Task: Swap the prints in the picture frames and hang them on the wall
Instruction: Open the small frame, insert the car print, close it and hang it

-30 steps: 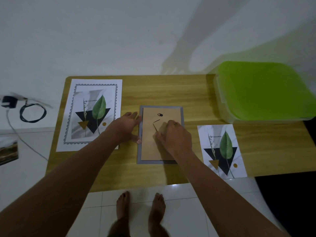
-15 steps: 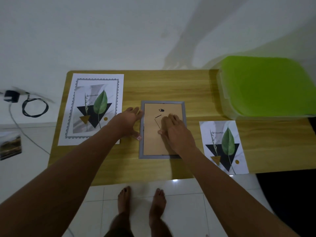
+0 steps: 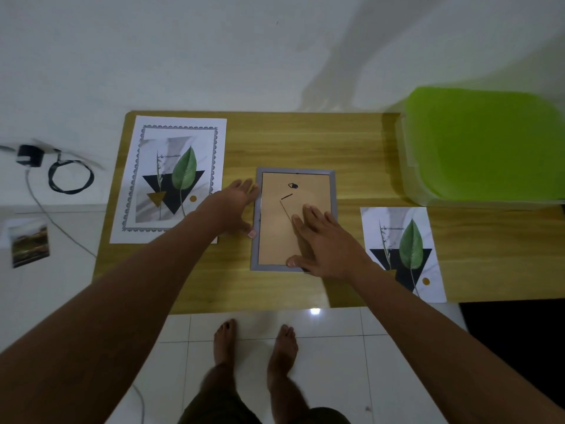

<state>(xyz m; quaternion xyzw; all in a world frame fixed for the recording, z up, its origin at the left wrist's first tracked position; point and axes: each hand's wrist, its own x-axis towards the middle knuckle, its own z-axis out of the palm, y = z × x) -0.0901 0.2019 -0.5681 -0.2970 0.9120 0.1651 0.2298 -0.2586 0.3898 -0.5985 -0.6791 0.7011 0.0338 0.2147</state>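
Note:
A grey picture frame [image 3: 334, 191] lies face down in the middle of the wooden table [image 3: 305, 142], its brown backing board [image 3: 275, 234] showing a small black hanger and a stand flap. My left hand [image 3: 235, 209] rests flat against the frame's left edge, fingers straight. My right hand [image 3: 324, 243] lies flat on the backing board with spread fingers, thumb near the frame's bottom edge. A large leaf print with an ornate border [image 3: 171, 179] lies to the left. A smaller leaf print [image 3: 403, 252] lies to the right, at the table's front edge.
A clear box with a green lid [image 3: 483, 142] fills the table's back right corner. A white wall rises behind the table. On the tiled floor to the left lie a black adapter with a coiled cable [image 3: 61, 175] and a small photo [image 3: 29, 244]. My bare feet stand below the table edge.
My right hand has gone from curled at the stand flap to flat and spread on the backing board. My left hand has stayed at the frame's left edge.

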